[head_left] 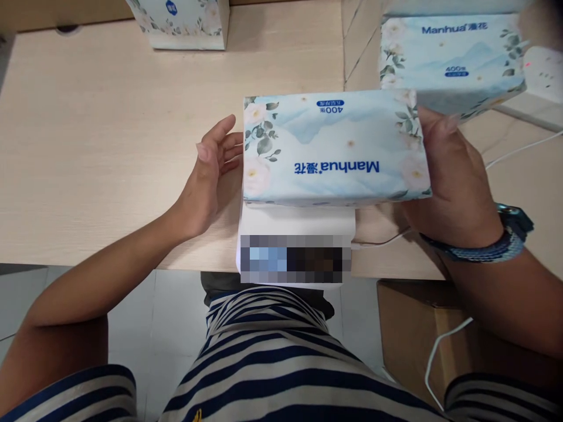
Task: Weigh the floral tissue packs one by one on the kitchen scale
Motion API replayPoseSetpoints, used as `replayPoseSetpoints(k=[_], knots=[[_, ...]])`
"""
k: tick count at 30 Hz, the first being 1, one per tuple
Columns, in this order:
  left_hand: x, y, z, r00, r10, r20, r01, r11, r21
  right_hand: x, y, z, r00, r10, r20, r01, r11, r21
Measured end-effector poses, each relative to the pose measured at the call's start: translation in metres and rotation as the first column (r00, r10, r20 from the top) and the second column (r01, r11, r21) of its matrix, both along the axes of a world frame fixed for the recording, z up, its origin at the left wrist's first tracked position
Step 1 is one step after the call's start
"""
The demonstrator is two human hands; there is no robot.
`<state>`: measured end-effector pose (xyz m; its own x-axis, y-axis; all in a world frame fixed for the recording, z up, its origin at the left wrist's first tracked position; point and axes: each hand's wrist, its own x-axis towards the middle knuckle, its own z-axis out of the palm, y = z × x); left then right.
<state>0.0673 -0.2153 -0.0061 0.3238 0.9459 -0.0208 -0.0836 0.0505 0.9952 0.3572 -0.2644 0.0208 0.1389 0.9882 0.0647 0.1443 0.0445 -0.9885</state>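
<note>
This is an indoor desk workspace, home or office unclear — wood-grain tabletop (109,146), power strip (545,79), cardboard box (409,334), tiled floor (171,322).

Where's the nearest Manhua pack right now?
In the head view, the pack is near centre, partly hiding the white device, between the left hand and the right hand.

So it's a pale wood-look worktop (109,146), white device (299,221) poking over the front edge, floral pack (189,28) beyond it leftward, cable (391,239) off its right.
</note>
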Motion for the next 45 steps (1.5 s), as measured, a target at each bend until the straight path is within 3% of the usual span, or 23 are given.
replayPoseSetpoints(k=[3,7,13,18,26,36,39,42,45], knots=[[0.000,0.001,-0.003,1.000,-0.014,0.018,0.012,0.989,0.146,-0.001,0.000,0.003,1.000,-0.013,0.013,0.012,1.000,0.005],[-0.003,0.002,-0.007,0.998,0.051,0.025,-0.054,0.988,0.141,0.003,-0.003,0.005,0.990,-0.052,0.130,0.051,0.999,0.011],[-0.015,0.018,-0.018,0.998,0.029,-0.055,-0.016,0.973,0.231,0.023,0.002,-0.008,0.957,-0.082,0.277,0.046,0.990,0.134],[-0.019,0.024,-0.019,0.997,0.053,-0.064,-0.039,0.979,0.198,0.033,0.006,-0.017,0.945,-0.125,0.302,0.069,0.980,0.189],[-0.016,0.021,-0.016,0.996,0.072,-0.060,-0.058,0.975,0.214,0.029,0.000,-0.011,0.890,-0.161,0.428,0.095,0.981,0.171],[-0.013,0.019,-0.010,0.995,0.097,-0.015,-0.091,0.974,0.208,0.032,0.007,-0.019,0.969,-0.100,0.225,0.064,0.985,0.162],[-0.012,0.018,-0.009,0.995,0.104,-0.003,-0.102,0.974,0.202,0.028,0.002,-0.012,0.934,-0.115,0.340,0.051,0.980,0.190],[-0.011,0.018,-0.008,0.996,0.092,-0.001,-0.090,0.973,0.211,0.025,-0.004,-0.004,0.846,-0.150,0.512,0.068,0.982,0.176],[-0.011,0.019,-0.009,0.998,0.070,-0.003,-0.068,0.970,0.232,0.023,-0.004,-0.003,0.854,-0.163,0.493,0.076,0.979,0.192]])
